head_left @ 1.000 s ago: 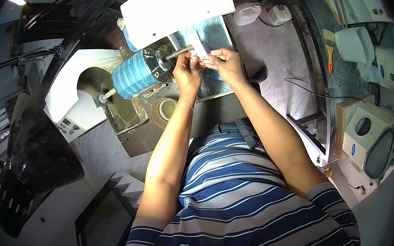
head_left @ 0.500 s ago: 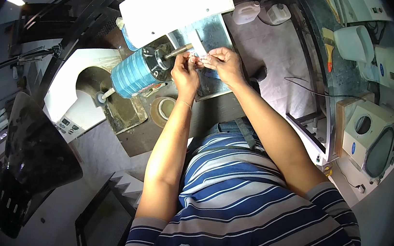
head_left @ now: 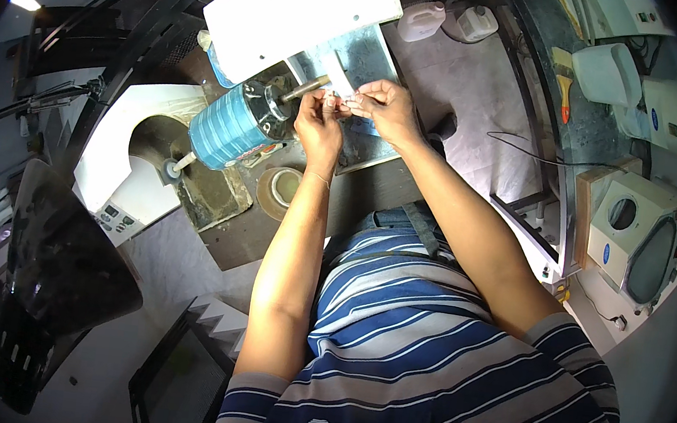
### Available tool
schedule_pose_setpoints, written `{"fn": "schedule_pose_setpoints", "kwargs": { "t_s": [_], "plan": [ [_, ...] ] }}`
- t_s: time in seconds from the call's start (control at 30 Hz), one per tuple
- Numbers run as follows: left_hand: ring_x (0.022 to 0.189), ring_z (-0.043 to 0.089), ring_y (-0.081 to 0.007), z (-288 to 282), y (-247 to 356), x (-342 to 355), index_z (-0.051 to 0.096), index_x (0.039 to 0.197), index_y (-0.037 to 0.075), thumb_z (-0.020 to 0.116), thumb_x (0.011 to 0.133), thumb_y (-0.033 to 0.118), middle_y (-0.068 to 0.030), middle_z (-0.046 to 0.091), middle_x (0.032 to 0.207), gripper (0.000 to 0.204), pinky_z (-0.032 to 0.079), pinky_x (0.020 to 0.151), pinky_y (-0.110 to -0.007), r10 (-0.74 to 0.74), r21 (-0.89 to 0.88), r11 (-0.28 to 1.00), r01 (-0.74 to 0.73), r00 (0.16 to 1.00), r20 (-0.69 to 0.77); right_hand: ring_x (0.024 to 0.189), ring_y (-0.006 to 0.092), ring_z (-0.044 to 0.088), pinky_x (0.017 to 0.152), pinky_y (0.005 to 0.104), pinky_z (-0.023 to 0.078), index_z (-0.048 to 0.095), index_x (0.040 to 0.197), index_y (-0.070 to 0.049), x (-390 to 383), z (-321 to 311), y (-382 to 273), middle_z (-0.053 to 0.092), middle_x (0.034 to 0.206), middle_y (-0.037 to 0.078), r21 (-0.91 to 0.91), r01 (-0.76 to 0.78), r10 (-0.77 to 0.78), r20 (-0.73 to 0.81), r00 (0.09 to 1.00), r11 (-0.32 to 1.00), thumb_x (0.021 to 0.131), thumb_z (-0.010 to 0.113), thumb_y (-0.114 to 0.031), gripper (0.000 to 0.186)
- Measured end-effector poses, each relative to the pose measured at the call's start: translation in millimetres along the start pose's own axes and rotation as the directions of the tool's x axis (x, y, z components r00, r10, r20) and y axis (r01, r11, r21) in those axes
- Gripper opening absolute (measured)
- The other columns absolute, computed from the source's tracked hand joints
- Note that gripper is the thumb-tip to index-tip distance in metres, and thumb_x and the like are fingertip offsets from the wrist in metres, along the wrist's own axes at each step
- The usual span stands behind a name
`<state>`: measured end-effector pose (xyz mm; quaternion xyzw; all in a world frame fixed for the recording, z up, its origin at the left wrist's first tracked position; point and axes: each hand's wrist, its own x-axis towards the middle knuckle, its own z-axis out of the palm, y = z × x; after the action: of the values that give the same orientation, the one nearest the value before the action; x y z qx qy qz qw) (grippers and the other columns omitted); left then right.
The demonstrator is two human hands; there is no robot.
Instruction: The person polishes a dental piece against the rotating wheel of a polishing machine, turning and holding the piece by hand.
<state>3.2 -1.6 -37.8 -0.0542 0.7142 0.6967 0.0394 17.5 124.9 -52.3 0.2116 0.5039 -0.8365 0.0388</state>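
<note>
My left hand [head_left: 319, 130] and my right hand [head_left: 388, 113] meet just past the end of a metal spindle [head_left: 306, 88]. Both are closed, fingertips pinched together around something small and pale that I cannot make out. The spindle sticks out of a blue ribbed motor [head_left: 231, 128] with a black end cap, lying to the left of my hands. Right beyond my fingertips stands a narrow white wheel or disc [head_left: 337, 73], seen edge-on, inside a metal tray [head_left: 380, 53] under a bright white hood [head_left: 303, 9].
A round bowl [head_left: 279, 191] sits beside my left forearm. Left of the motor is a white housing [head_left: 145, 110] with another wheel. A dark tinted shield [head_left: 66, 256] hangs at the lower left. Two plastic jugs [head_left: 421, 22] stand at the back; a brush [head_left: 564, 87] and a boxy machine [head_left: 636, 237] are right.
Almost nothing differs. Both hands stay pinched at the same spot by the wheel, with only a slight shift of the fingers and of the whole view.
</note>
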Motion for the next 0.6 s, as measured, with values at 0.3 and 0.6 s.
{"fn": "schedule_pose_setpoints", "kwargs": {
  "t_s": [0.3,0.6],
  "plan": [
    [0.069,0.062,-0.0147,-3.9,0.0,1.2,0.053,0.099,-0.005,0.052,0.094,0.000,-0.0097,0.063,0.082,0.007,0.056,0.064,-0.029,0.027,0.049,0.998,-0.027,1.000,0.013,0.082,0.0249,0.068,0.076,0.0333,0.059,0.052,0.097,0.010,-3.1,1.0,1.1,0.065,0.091,0.020,0.075,0.010,-0.010,0.004,1.000,0.997,0.086,0.059,0.009,0.013],
    [0.070,0.063,-0.0147,-3.7,1.0,3.1,0.053,0.099,-0.005,0.052,0.094,0.000,-0.0098,0.063,0.082,0.006,0.057,0.064,-0.030,0.020,0.084,0.996,-0.023,0.999,0.029,0.082,0.0246,0.069,0.075,0.0330,0.060,0.053,0.097,0.010,1.3,-1.7,7.0,0.066,0.091,0.020,0.082,0.020,-0.019,-0.006,1.000,0.996,0.086,0.059,0.009,0.013]
  ]
}}
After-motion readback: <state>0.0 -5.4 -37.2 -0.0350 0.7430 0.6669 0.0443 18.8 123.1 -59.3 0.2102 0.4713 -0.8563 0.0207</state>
